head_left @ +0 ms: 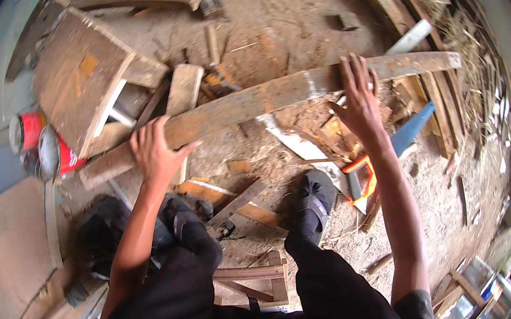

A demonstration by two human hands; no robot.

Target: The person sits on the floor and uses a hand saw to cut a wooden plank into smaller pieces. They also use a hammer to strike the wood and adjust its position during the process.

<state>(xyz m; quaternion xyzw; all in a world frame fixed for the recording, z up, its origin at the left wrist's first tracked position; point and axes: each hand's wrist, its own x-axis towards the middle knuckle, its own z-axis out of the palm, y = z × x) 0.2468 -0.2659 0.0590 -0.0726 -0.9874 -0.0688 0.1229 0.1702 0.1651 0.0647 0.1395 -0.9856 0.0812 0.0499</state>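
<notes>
A long, worn wooden plank [243, 105] lies slantwise in front of me, its right end farther away than its left. My left hand [159, 149] grips it near the left end, thumb on the near edge and fingers over the far side. Farther along, my right hand [359, 96] is wrapped over it, fingers across the top and thumb apart on the near edge. Beneath my right forearm lies a handsaw with a blue blade [412, 126] and an orange and black handle [360, 181]. A short wood block [184, 89] sits under the plank.
At the left stands a plywood box [79, 69] beside red cans [51, 147]. Offcuts and splinters litter the dirt floor around my feet [315, 197]. Long boards [440, 100] are stacked at the far right. A small wooden stool [252, 273] is between my legs, with a black bag [105, 230] to the left.
</notes>
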